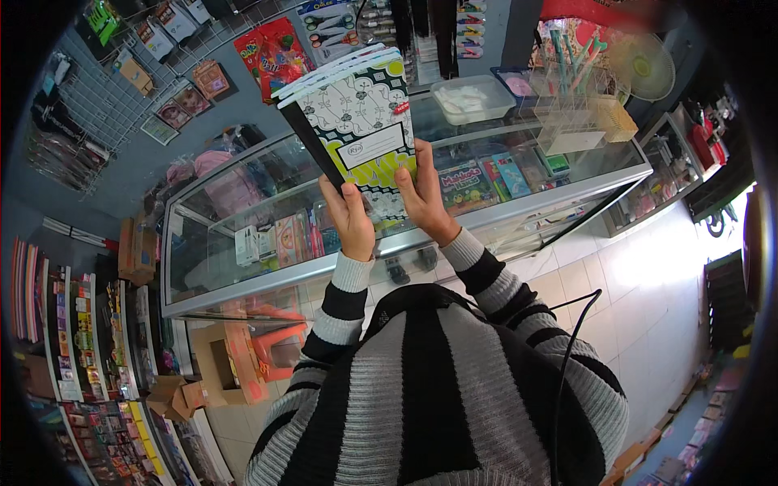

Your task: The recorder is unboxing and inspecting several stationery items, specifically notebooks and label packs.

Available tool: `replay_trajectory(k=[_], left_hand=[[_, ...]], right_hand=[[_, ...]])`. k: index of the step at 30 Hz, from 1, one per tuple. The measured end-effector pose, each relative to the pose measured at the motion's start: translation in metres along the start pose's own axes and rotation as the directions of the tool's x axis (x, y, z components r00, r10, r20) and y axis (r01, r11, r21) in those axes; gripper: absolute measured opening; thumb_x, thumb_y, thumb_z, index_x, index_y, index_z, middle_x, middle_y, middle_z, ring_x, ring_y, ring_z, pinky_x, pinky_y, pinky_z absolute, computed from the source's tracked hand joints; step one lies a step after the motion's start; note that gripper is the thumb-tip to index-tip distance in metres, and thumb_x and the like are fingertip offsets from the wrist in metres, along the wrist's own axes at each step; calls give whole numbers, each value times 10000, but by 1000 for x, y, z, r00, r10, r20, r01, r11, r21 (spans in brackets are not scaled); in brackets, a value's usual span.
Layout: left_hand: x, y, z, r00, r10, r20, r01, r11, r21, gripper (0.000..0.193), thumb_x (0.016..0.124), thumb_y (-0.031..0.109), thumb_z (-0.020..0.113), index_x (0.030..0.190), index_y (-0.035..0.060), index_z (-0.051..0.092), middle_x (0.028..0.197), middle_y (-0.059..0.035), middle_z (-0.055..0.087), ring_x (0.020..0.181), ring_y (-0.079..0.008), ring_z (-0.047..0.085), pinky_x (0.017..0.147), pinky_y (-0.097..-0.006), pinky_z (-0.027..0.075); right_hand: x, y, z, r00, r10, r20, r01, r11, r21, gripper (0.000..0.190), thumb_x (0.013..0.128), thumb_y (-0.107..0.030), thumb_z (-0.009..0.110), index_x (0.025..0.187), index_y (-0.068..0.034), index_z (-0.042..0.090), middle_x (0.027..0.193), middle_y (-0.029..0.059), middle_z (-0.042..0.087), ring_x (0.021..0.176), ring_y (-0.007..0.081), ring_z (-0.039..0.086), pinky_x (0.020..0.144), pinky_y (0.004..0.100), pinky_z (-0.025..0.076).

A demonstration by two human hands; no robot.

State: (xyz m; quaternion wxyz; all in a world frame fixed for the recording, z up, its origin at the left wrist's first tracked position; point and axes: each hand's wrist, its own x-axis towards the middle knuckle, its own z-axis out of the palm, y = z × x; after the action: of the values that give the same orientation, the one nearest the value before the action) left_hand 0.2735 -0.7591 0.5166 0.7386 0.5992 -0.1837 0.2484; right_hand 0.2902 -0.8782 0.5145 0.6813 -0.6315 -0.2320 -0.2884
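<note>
Both hands grip a stack of notebooks (pixel 358 103) above a glass display counter. The top cover has a black spine, black-and-white floral print, yellow-green patches and a label panel. My left hand (pixel 351 222) holds the lower left corner, its thumb on the cover near the spine. My right hand (pixel 424 194) grasps the lower right edge, thumb across the front and fingers behind the stack. The stack is tilted, and its upper edge shows several books fanned slightly apart. How many there are is hard to tell, and the fingers underneath are hidden.
The glass counter (pixel 304 261) spans the front, with boxes and books inside. On it stand a plastic tub (pixel 473 100) and a clear acrylic rack (pixel 568 115). An electric fan (pixel 643 67) is at the back right. Cardboard boxes (pixel 228 364) and an orange plastic stool (pixel 279 346) stand at left.
</note>
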Motion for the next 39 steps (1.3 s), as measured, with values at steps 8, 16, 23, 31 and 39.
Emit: replay_trajectory(k=[8, 16, 23, 31, 39], left_hand=[[-5, -14, 0, 996, 80, -32, -78, 995, 61, 590, 915, 423, 427, 1275, -36, 339, 1185, -114, 470, 1045, -157, 448, 884, -283, 350], [-5, -21, -4, 996, 77, -50, -76, 997, 20, 615, 898, 436, 460, 1270, -37, 333, 1166, -106, 484, 1035, -164, 463, 890, -291, 356], [-14, -31, -10, 999, -25, -30, 26, 998, 55, 623, 883, 436, 495, 1257, -36, 336, 1162, -100, 472, 1037, -159, 450, 888, -288, 351], [-21, -28, 6, 987, -95, -127, 102, 994, 44, 640, 902, 461, 438, 1255, -56, 304, 1211, -158, 435, 1064, -205, 451, 915, -317, 350], [-54, -14, 60, 949, -265, 172, 304, 914, -268, 731, 868, 499, 480, 1273, -56, 231, 1186, -150, 427, 1032, -197, 454, 886, -305, 370]], right_hand=[[-9, 5, -10, 993, 94, 76, -91, 995, -36, 458, 839, -294, 584, 1076, 21, 351, 951, 190, 547, 866, 218, 542, 764, 323, 429], [-9, 4, -10, 991, 97, 97, -92, 994, -55, 462, 834, -307, 591, 1071, 10, 352, 942, 196, 550, 859, 221, 548, 765, 323, 432], [-14, 8, -18, 982, 61, 177, -26, 982, -190, 526, 817, -295, 621, 1122, 34, 347, 978, 204, 565, 917, 295, 576, 777, 341, 442], [-22, -1, -29, 969, 196, 149, -171, 971, -166, 488, 814, -304, 621, 1070, 56, 415, 913, 181, 541, 822, 196, 515, 737, 313, 417], [-52, -55, -91, 979, 206, -11, -195, 907, -374, 589, 790, -421, 621, 1061, 60, 419, 839, 179, 538, 756, 222, 520, 707, 316, 421]])
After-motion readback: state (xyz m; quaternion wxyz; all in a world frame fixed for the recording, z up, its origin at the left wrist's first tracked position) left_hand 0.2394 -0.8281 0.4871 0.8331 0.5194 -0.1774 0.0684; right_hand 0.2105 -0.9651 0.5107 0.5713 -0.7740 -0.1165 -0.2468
